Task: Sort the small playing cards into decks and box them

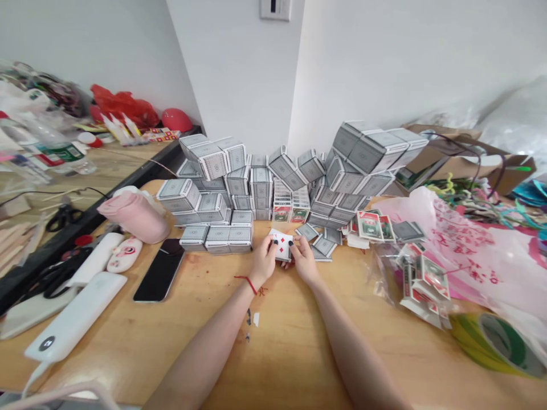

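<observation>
Both my hands hold playing cards (282,241) face up over the middle of the wooden table. A red diamond card shows on top. My left hand (265,256), with a red string at its wrist, grips the left edge with its thumb on the face. My right hand (304,257) grips the right side the same way. How many cards lie under the top one I cannot tell. Just right of my hands, several loose cards (323,246) lie back up. Behind stand stacked grey-patterned card bundles (228,236) and upright card boxes (282,213) with red and green fronts.
A phone (159,272), a white power bank (77,316) and a pink pouch (135,215) lie to the left. On the right are opened card boxes (427,279), pink plastic (470,245) and a yellow-green tape roll (496,341). High bundle stacks (371,148) lean near the wall.
</observation>
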Tool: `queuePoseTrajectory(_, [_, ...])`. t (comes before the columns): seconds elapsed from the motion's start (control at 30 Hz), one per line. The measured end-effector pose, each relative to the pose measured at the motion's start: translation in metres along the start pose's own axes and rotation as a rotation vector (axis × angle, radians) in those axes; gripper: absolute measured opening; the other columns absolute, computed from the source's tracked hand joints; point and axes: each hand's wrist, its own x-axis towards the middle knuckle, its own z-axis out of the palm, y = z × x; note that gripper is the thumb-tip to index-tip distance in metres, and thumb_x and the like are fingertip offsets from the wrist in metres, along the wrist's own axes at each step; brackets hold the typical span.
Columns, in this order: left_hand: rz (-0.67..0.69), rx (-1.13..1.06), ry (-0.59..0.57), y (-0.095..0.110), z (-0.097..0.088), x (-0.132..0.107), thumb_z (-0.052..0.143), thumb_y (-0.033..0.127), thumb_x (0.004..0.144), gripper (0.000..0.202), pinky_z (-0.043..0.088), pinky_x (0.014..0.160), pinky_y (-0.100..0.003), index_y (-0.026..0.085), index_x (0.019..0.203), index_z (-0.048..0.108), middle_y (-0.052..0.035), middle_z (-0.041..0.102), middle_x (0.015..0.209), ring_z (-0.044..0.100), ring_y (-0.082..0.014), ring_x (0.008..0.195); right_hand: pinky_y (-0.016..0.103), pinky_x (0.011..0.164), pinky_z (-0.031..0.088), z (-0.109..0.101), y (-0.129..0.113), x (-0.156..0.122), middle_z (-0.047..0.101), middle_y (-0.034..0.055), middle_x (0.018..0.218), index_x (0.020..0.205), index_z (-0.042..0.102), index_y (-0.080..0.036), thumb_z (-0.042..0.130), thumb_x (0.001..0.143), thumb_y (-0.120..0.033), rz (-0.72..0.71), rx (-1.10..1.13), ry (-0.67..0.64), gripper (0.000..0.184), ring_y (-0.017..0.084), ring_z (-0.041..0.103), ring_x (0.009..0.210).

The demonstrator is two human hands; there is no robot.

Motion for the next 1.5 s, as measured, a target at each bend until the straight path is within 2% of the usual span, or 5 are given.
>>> queuePoseTrajectory(0.27, [-0.058,-0.041,0.074,0.004,-0.002,-0.001,0.036,0.022,0.08,0.013,0.035,0.043,-0.018,0.018,0.075,0.047,0.0034,0.047,0.057,0.044,-0.0086,0.046,0.022,0.035,0.04,0.014,0.004,-0.006,0.052,-0.0084,0.05,0.092,0.034,-0.025,0.045,0.074,-0.044,0.094,0.152,-0.056,0.029,0.013,0.054,0.039])
queuePoseTrajectory(0.5, [-0.101,-0.048,0.13,0.022,-0.002,-0.005,0.036,0.018,0.077,0.012,0.032,0.038,-0.018,0.019,0.067,0.043,0.0053,0.042,0.048,0.041,-0.0077,0.04,0.022,0.034,0.04,0.019,0.006,-0.009,0.05,-0.0079,0.047,0.095,0.039,-0.024,0.042,0.076,-0.043,0.103,0.161,-0.057,0.027,0.012,0.049,0.034])
queuePoseTrajectory(0.87, [-0.153,-0.284,0.024,0.023,0.003,-0.008,0.034,0.027,0.08,0.009,0.029,0.029,-0.02,0.022,0.08,0.041,0.0086,0.043,0.044,0.037,-0.008,0.026,0.024,0.034,0.041,0.021,0.002,-0.01,0.051,-0.0074,0.051,0.094,0.039,-0.025,0.042,0.077,-0.04,0.069,0.131,-0.011,0.024,0.012,0.047,0.033])
queuePoseTrajectory(1.2, [-0.135,-0.283,0.038,0.02,0.002,-0.008,0.036,0.024,0.077,0.008,0.028,0.03,-0.02,0.021,0.076,0.043,0.0088,0.039,0.039,0.037,-0.0085,0.026,0.023,0.032,0.039,0.019,-0.001,-0.009,0.05,-0.0087,0.046,0.085,0.037,-0.025,0.046,0.072,-0.035,0.114,0.215,-0.051,0.018,0.014,0.052,0.036])
queuePoseTrajectory(1.5, [-0.145,-0.452,0.043,0.022,0.001,-0.009,0.04,0.023,0.071,0.007,0.026,0.026,-0.017,0.019,0.071,0.046,0.0087,0.041,0.04,0.037,-0.007,0.025,0.021,0.029,0.039,0.016,0.002,-0.009,0.055,-0.0074,0.051,0.08,0.038,-0.023,0.05,0.069,-0.031,0.112,0.309,-0.104,0.018,0.013,0.052,0.034])
